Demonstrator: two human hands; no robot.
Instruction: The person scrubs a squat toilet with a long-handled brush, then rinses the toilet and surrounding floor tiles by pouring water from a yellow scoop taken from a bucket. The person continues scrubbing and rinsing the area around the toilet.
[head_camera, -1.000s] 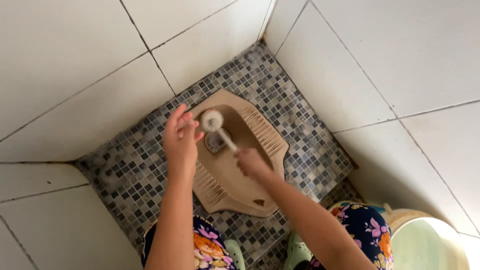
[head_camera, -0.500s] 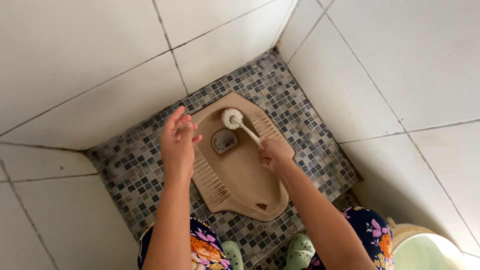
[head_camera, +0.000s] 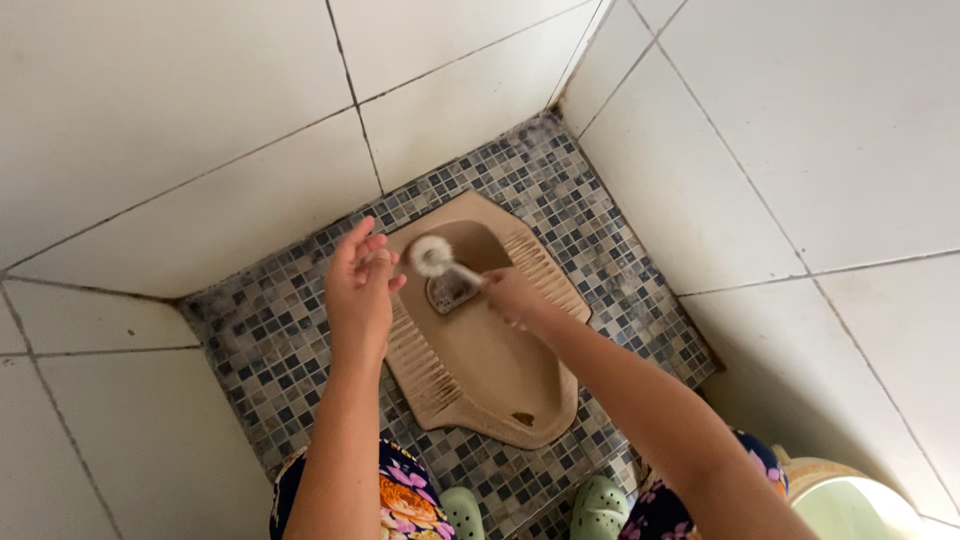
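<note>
Now the right hand (head_camera: 508, 298) grips the toilet brush (head_camera: 432, 256) over the squat pan's (head_camera: 500, 370) drain, white walls close around. Left hand (head_camera: 358, 290) hovers spread at the pan's left rim. Brush head has swung left since before.

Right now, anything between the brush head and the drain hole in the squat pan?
Nothing visible. The brush head sits just above-left of the drain hole inside the squat pan; the right hand grips its handle, and the left hand stays off to the side.

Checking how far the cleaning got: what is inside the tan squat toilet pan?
Inside the tan squat toilet pan: a white round brush head held by the right hand, above the dark drain hole, partly covered by the handle.
</note>
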